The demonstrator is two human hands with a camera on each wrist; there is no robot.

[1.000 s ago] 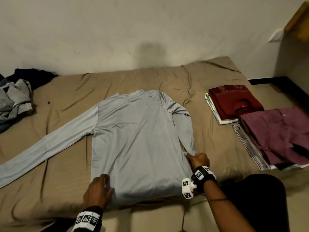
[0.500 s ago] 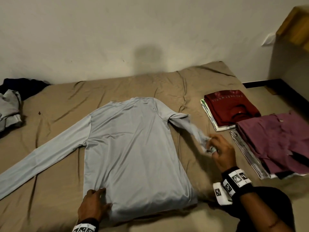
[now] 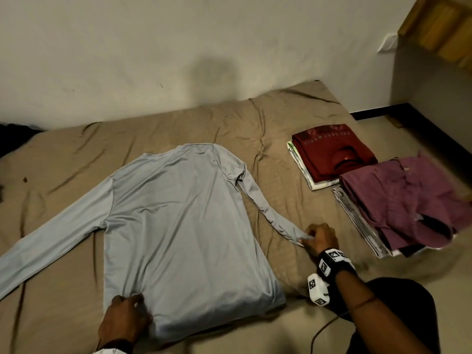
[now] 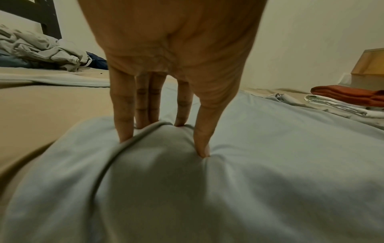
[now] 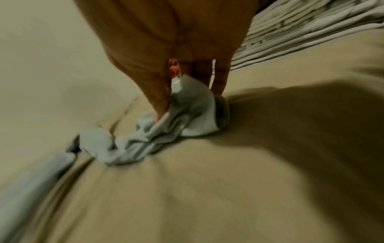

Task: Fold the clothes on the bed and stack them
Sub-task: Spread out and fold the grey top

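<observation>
A light blue long-sleeved shirt [image 3: 178, 213] lies flat on the tan bed [image 3: 178, 129], with its left sleeve stretched far out to the left. My right hand [image 3: 305, 237] pinches the cuff of the right sleeve [image 3: 268, 208] and holds it low on the sheet, pulled out to the right; the right wrist view shows the cuff [image 5: 193, 115] bunched between thumb and fingers of that hand [image 5: 187, 105]. My left hand [image 3: 130, 302] presses on the shirt's lower left corner. There its straight fingers [image 4: 124, 115] and thumb dig into the cloth [image 4: 270, 164], with a ridge raised between them.
Two folded stacks sit on the bed's right side, one topped with a red garment [image 3: 332, 152], one with a purple garment [image 3: 403, 200]. A heap of unfolded clothes [image 4: 41, 47] lies at the far left. My dark-clad knee [image 3: 396, 315] is at the near right. The wall runs behind the bed.
My right hand took the right sleeve off the shirt's body, lifted it out to the right and lowered it to the sheet. The left hand stayed at the hem.
</observation>
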